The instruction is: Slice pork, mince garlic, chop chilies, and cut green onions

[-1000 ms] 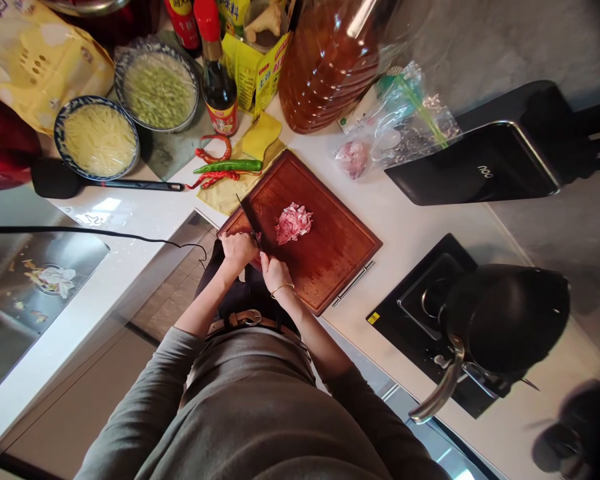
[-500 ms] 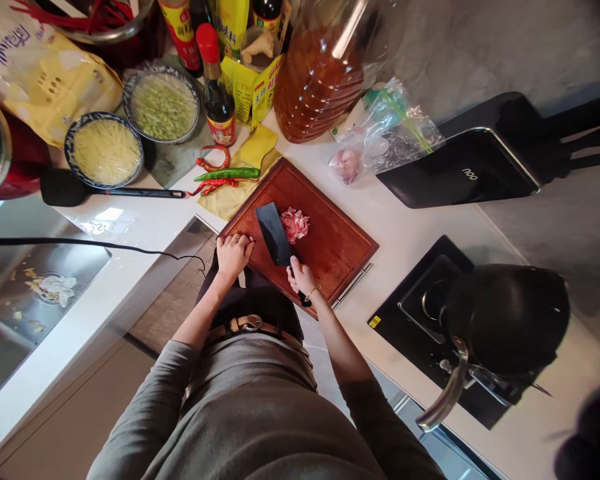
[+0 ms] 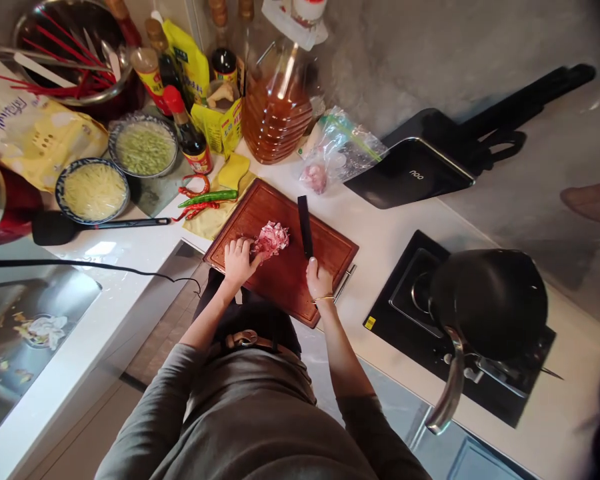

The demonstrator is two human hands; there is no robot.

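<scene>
Right hand (image 3: 319, 280) grips cleaver (image 3: 305, 225), blade pointing away; left hand (image 3: 239, 259) fingers pinching meat (image 3: 271, 238).

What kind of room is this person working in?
Most likely a home kitchen. A wooden cutting board with sliced raw meat lies on the white counter, a black wok sits on a cooktop, and a sink is at the left.
</scene>
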